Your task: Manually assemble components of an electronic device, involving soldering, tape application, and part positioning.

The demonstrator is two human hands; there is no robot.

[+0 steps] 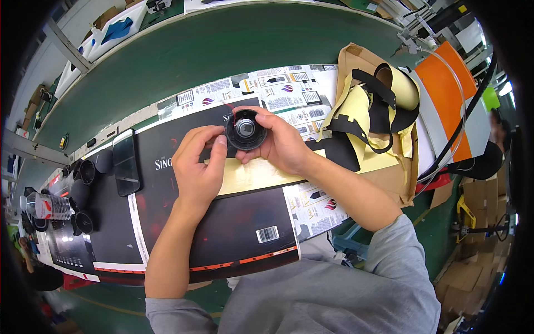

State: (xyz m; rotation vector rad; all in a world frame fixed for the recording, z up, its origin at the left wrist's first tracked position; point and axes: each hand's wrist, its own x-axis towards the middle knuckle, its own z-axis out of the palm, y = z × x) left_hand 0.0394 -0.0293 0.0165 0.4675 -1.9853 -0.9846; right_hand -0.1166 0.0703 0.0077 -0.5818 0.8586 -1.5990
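Right hand (283, 142): fingers and thumb clamped on a round black part (245, 131) with silver centre and a red wire at its upper left. Left hand (199, 158): close by, fingertips at the part's left rim; grip there cannot be told. Directly below the hands: yellow strip (258, 177), lying on a black printed sheet (233, 236). Left of the hands: dark phone (127, 165); farther left, clear bottle (51, 206). Right of the hands: cardboard box (384, 188) holding black strips (409, 118) and yellow paper (347, 106).
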